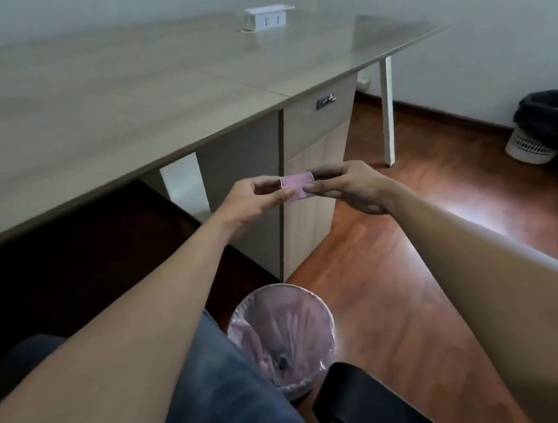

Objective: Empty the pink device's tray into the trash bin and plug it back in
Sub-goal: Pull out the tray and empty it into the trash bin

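Pinching the pink device (295, 186) between left hand (251, 198) and right hand (352, 188) (long axis spanning both grips), above and beyond the trash bin (280, 335).

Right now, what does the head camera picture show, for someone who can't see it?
Two hands, left and right, hold a small pink device between them beside a desk. A lined trash bin stands on the floor near the person's knee.

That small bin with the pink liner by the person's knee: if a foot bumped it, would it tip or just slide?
Probably slide, perhaps tip. The bin looks small and nearly empty, so likely light. The wood floor looks glossy, which favours sliding. Its thin liner would likely crumple, not stiffen it.
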Available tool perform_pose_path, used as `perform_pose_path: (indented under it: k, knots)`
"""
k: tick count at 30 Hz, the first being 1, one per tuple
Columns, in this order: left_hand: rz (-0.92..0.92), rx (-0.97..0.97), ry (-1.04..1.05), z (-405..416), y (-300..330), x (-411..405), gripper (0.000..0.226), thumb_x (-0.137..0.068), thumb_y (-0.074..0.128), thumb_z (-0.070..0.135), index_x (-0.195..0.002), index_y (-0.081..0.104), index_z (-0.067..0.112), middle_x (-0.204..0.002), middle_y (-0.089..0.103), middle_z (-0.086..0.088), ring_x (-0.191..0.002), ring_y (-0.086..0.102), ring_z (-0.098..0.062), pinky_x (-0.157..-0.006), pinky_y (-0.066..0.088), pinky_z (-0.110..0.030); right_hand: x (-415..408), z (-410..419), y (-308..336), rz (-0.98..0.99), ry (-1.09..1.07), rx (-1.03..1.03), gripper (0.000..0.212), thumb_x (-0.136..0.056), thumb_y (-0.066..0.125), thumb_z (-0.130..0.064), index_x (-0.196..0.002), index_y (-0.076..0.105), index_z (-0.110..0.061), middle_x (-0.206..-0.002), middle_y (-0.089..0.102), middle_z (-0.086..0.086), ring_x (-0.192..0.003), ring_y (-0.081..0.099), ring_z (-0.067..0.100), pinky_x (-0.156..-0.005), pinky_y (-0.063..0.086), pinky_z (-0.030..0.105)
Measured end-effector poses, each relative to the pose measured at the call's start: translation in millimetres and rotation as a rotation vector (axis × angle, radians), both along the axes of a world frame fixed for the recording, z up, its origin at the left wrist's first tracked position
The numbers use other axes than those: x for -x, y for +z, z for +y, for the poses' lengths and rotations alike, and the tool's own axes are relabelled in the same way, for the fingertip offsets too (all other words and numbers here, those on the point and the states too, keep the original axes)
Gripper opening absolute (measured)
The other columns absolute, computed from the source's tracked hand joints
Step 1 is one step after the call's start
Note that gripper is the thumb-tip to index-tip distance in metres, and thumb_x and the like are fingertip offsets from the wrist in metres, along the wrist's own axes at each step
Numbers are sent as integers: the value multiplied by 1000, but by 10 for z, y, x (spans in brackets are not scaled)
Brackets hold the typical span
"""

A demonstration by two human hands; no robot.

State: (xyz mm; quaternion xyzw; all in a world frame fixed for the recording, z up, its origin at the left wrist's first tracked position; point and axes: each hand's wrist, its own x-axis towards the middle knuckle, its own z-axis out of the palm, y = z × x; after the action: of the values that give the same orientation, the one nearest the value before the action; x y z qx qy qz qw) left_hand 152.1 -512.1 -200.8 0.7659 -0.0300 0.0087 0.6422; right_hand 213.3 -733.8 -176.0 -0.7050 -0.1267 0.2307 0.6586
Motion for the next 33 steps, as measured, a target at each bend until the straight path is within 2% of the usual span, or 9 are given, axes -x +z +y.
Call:
perform_pose_path:
  k: [5, 8, 12, 14, 16, 19, 22, 29, 33]
  knots:
    - [177, 82, 66, 123, -750, 71, 45, -81, 83, 21, -122, 73, 4, -118, 76, -10, -115, 69, -18, -109, 48, -32, 109, 180, -685, 124, 31, 58, 37, -84, 74, 5, -120, 67, -1, -113, 75, 9, -99, 74, 11, -89, 57, 17]
    - [272, 133, 83, 135, -1092, 130, 42, -82, 82, 17, -120, 73, 4, -116, 76, -11, -114, 69, -20, -108, 49, -33, 140, 264, -1060, 218, 37, 74, 50, -83, 76, 4, -131, 60, 9, -123, 72, 17, -106, 73, 15, -94, 56, 21]
    - [421, 174, 88, 98, -1222, 126, 60, -77, 86, 20, -128, 66, -3, -118, 73, -21, -112, 71, -30, -103, 54, -41, 185, 190, -1269, 320, 18, 46, 32, -86, 73, 4, -117, 67, 12, -122, 71, 23, -106, 70, 20, -99, 54, 27]
    - [502, 162, 89, 113, -1315, 204, 60, -79, 84, 16, -130, 63, -7, -119, 71, -24, -113, 70, -32, -105, 53, -42, 297, 182, -1400, 339, 31, 65, 42, -85, 76, -2, -119, 63, 19, -121, 66, 29, -109, 63, 25, -104, 50, 33]
    - [698, 205, 103, 260, -1942, 357, 51, -85, 78, 8, -128, 62, -12, -115, 71, -24, -101, 71, -27, -98, 57, -35, 390, 462, -2039, 490, 137, 146, 55, -79, 83, -11, -120, 63, 20, -130, 62, 35, -113, 60, 28, -110, 46, 39]
    - [779, 235, 161, 264, -2045, 430, 39, -92, 70, 7, -123, 63, -16, -102, 69, -20, -85, 68, -21, -74, 61, -23, 464, 453, -2122, 533, 122, 170, 55, -79, 83, -14, -119, 64, 19, -131, 61, 37, -121, 64, 32, -101, 53, 34]
    - [792, 284, 230, 197, -1991, 354, 42, -91, 72, 14, -120, 63, -16, -111, 66, -21, -89, 68, -24, -74, 63, -28, 435, 477, -2060, 581, 45, 140, 46, -88, 76, -13, -118, 64, 19, -121, 70, 31, -120, 68, 34, -92, 58, 28]
    - [832, 278, 346, 179, -2073, 276, 69, -78, 84, 38, -123, 62, -10, -117, 70, -20, -83, 76, -27, -65, 65, -34, 398, 523, -2087, 725, -27, 113, 64, -81, 83, -21, -124, 57, 19, -117, 71, 32, -108, 74, 37, -96, 56, 35]
    - [853, 253, 371, 151, -2025, 224, 66, -76, 83, 48, -118, 68, -1, -116, 70, -17, -75, 76, -26, -64, 64, -34, 375, 576, -2002, 767, -32, 118, 51, -85, 80, -26, -114, 56, 9, -139, 57, 24, -95, 78, 33, -84, 63, 34]
